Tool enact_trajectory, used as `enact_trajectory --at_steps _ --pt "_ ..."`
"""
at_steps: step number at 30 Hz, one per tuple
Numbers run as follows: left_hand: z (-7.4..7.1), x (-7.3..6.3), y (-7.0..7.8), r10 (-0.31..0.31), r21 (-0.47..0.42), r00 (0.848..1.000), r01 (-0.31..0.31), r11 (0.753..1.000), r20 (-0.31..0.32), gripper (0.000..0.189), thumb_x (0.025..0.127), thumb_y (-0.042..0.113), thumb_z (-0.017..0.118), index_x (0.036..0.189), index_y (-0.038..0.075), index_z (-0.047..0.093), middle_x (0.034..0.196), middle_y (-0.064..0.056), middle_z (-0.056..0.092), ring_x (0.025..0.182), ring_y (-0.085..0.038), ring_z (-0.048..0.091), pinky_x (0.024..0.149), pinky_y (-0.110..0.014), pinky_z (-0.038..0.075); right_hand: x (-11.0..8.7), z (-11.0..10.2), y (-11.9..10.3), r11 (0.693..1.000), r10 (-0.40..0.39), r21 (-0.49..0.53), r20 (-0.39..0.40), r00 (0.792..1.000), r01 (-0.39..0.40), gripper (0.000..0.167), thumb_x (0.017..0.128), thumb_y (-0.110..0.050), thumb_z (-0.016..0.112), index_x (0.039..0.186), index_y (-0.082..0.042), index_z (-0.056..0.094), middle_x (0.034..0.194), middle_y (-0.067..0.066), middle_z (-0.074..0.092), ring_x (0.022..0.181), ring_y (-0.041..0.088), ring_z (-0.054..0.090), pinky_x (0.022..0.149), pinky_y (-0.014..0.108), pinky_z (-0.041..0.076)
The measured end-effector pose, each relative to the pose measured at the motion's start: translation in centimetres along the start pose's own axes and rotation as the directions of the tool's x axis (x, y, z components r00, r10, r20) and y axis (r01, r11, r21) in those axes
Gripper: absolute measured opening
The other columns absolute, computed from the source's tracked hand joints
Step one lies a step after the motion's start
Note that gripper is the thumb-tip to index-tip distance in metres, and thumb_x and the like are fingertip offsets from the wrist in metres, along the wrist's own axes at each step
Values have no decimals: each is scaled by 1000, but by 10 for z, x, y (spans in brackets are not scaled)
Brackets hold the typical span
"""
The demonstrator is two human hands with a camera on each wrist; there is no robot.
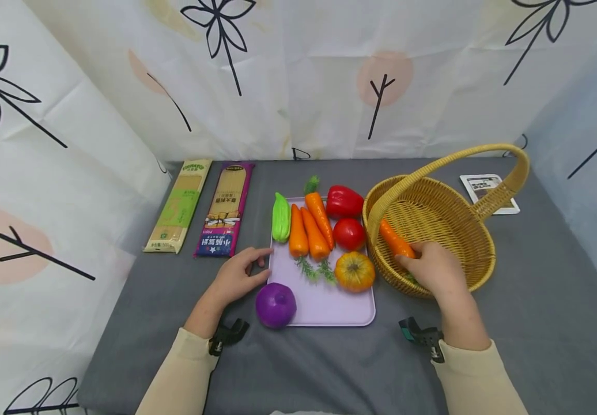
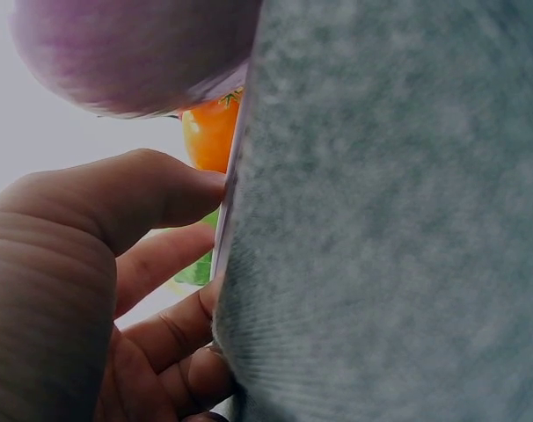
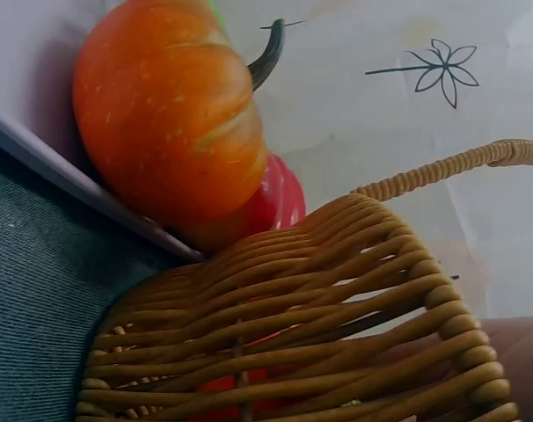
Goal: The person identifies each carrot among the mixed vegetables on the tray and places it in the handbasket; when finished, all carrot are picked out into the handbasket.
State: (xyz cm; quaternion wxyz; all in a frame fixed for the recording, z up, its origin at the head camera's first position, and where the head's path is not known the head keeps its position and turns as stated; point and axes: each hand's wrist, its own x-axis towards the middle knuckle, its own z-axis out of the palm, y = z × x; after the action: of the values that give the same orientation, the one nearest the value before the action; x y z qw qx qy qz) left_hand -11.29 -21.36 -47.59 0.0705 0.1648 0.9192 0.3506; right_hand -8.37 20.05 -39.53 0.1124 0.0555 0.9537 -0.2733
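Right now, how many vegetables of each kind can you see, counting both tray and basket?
Carrots: 4
Red vegetables: 2
Pumpkin: 1
Green vegetable: 1
Purple vegetable: 1
Total in sight: 9

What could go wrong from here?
1. The purple onion overhangs the near left corner of the tray; a nudge from the left hand at that edge might roll it off.
2. The right hand pinches the carrot near one end, so it could swing or slip on lifting.
3. The pumpkin sits close beside the basket; bumping the basket may shove it.
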Motion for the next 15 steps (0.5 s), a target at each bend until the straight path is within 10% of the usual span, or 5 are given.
enact_trajectory --at_steps 9,15 --pt "1 -2 -1 13 -19 1000 -13 1000 -13 48 92 24 78 138 17 66 98 4 58 79 -16 50 69 -32 43 0 2 1 1000 4 12 23 1000 -4 53 96 -37 67 122 9 66 96 19 65 80 32 55 68 40 41" --pt "1 0 1 12 -15 1000 -12 1000 -12 48 92 24 78 138 17 66 98 4 58 80 -15 50 69 -32 43 -3 -3 0 1000 4 11 -21 1000 -3 71 97 -43 65 136 15 55 122 35 61 100 45 58 84 56 46"
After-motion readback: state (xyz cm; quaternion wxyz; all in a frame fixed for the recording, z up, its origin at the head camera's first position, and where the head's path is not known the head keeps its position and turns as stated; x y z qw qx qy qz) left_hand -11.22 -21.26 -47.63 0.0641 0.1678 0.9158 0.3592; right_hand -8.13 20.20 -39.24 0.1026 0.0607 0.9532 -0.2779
